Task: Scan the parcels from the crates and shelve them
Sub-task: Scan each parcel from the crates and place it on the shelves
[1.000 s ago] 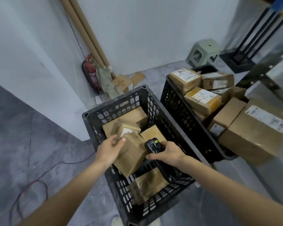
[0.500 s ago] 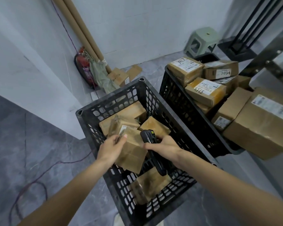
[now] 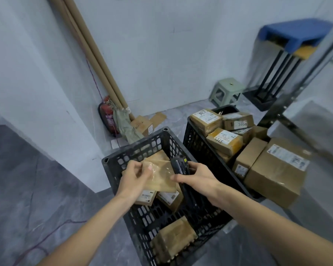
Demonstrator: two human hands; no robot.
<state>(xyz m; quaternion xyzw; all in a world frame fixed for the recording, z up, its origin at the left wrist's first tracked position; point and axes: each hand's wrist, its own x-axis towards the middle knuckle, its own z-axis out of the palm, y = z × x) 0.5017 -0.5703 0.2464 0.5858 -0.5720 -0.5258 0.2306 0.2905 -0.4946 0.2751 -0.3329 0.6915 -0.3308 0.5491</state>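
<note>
My left hand (image 3: 135, 177) grips a tape-wrapped brown parcel (image 3: 161, 175) lifted above the near black crate (image 3: 142, 146). My right hand (image 3: 196, 177) holds a black handheld scanner (image 3: 179, 166) against the parcel's right edge, one finger touching the parcel. Under the lifted parcel lie more brown parcels, two showing white labels (image 3: 146, 195), and another taped parcel (image 3: 173, 239) rests at the crate's near end. A second black crate (image 3: 198, 146) to the right is heaped with labelled parcels (image 3: 224, 141).
A large cardboard box (image 3: 277, 169) leans at the second crate's right side. A metal shelf upright (image 3: 304, 81) slants at right. Cardboard tubes (image 3: 92, 54), a fire extinguisher (image 3: 107, 116) and small boxes sit in the corner. A green stool (image 3: 226, 91) stands by the back wall.
My left hand has lifted the parcel out of the crate and turned it flat side up. My right hand with the scanner has risen next to it. The view has tilted upward.
</note>
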